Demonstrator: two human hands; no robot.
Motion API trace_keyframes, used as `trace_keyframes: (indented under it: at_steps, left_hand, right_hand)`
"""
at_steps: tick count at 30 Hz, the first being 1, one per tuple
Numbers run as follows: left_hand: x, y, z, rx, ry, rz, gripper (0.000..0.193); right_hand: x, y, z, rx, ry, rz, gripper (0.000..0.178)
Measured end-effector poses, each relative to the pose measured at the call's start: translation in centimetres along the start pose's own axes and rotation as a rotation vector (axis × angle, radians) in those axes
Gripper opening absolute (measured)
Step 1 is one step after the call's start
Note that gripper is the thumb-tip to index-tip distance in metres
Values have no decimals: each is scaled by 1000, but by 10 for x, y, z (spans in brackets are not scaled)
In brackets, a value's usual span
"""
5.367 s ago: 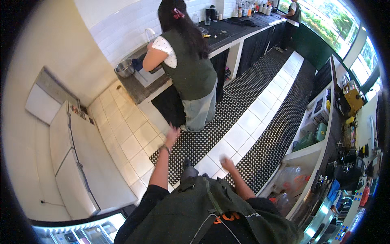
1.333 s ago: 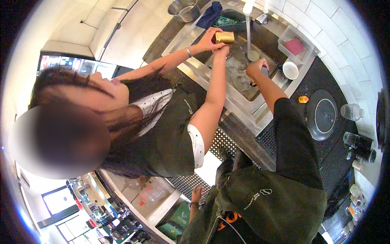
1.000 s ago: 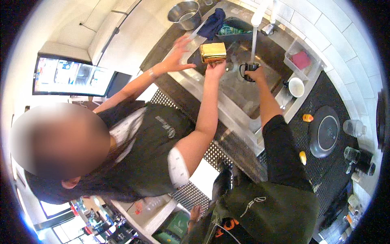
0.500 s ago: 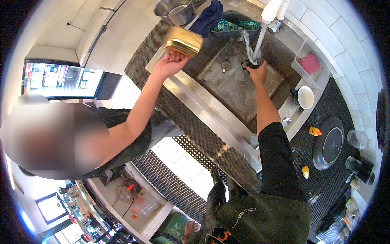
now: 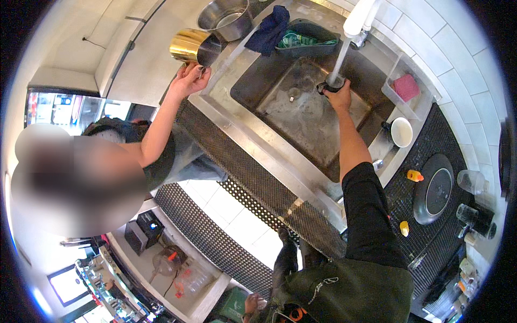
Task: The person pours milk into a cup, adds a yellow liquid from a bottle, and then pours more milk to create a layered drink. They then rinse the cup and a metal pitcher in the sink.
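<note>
Under the running tap (image 5: 360, 21), my right hand (image 5: 339, 98) is closed around a small cup with a black part (image 5: 335, 82). Water from the tap falls into it, over the metal sink (image 5: 301, 116). My left hand (image 5: 251, 304) hangs low beside my body, near the green bin (image 5: 233, 304). Its fingers look curled, with something pale at them that is too small to name. At the left, a co-worker's hand (image 5: 189, 81) holds up a shiny gold metal pitcher (image 5: 188, 47), its dark opening tilted to the right.
A steel pot (image 5: 226, 21), a dark cloth (image 5: 267, 31) and a grey tub (image 5: 307, 40) line the sink's far side. To the right are a pink sponge (image 5: 405, 87) in a clear holder, a white mug (image 5: 401, 132), a dark oval dish (image 5: 433, 189) and small yellow bottles (image 5: 414, 175).
The co-worker's hand has moved left with the gold pitcher, away from the sink. The cup in my right hand has been tilted, and the water no longer splashes off it.
</note>
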State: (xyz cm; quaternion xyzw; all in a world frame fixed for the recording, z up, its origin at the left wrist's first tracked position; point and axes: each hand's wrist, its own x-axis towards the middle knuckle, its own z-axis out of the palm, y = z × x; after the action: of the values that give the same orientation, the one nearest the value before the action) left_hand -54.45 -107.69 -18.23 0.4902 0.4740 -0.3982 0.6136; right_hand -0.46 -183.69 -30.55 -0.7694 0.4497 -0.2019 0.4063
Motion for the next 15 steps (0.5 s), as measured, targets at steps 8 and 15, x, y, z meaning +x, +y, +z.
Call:
trace_keyframes:
  at_steps: [8,15]
  left_hand:
    - [1,-1,10,469,-142,277,30]
    - [-6,21,42,82,31,2,29]
  right_hand:
    - [8,10,13,41,28,-55,87]
    - [17,15,12,58,13,-57,89]
